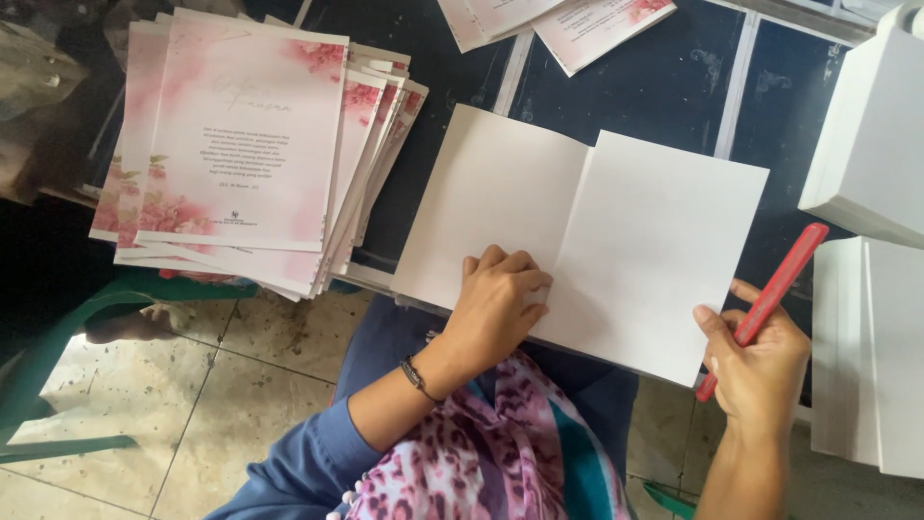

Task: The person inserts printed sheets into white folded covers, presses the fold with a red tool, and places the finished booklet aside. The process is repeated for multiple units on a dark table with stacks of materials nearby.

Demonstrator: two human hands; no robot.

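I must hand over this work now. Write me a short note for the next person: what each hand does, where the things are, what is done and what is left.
Left hand: pressing flat on the white folded card, near its centre crease.
Right hand: holding a red stick-like tool at the card's right edge.
The card lies opened out on the dark table, partly over the lap.
Stack of pink floral printed sheets: upper left on the table.
White stacks: at the right.
Done: card shows a fold line.
Left: cannot tell how many sheets remain.
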